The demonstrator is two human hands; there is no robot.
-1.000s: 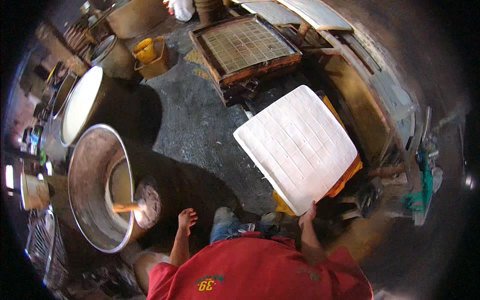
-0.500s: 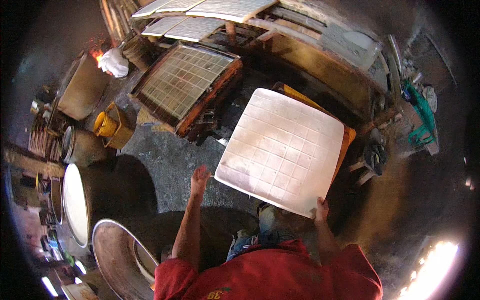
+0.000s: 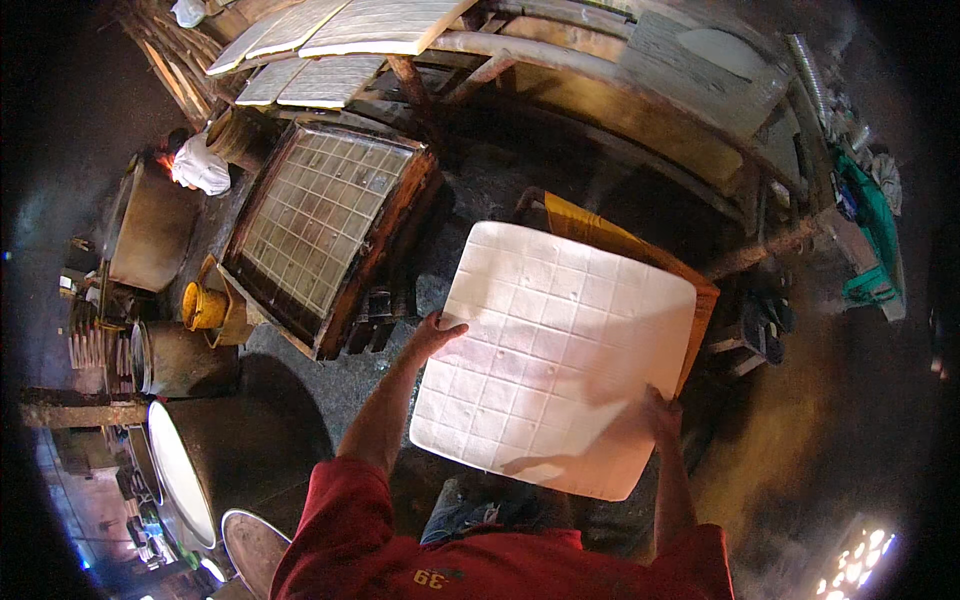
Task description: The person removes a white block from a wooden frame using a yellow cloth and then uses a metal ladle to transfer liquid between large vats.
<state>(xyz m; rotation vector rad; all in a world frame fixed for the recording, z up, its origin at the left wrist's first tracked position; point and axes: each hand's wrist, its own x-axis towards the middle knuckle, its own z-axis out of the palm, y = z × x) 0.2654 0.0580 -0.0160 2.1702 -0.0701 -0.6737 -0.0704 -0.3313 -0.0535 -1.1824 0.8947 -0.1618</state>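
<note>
White, square, grid-scored slab point(image 3: 530, 375) between both hands, partly covering a yellow-orange, flat-sided object point(image 3: 612, 238) on its far right. Left hand point(image 3: 437, 334) grasps slab's left edge, thumb on top, forearm angled far. Right hand point(image 3: 662, 416), nearer the body, appears to grasp the right edge; shadow and hidden fingers blur this.

White slab point(image 3: 555, 360), underside hidden, round basin point(image 3: 254, 550) cut off below

Slab point(image 3: 545, 345): white, marked with a square grid; tray point(image 3: 385, 240): brown rim; bucket point(image 3: 207, 308): yellow; shirt point(image 3: 345, 510): red; cloth point(image 3: 872, 222): green; jeans point(image 3: 465, 510): blue
</note>
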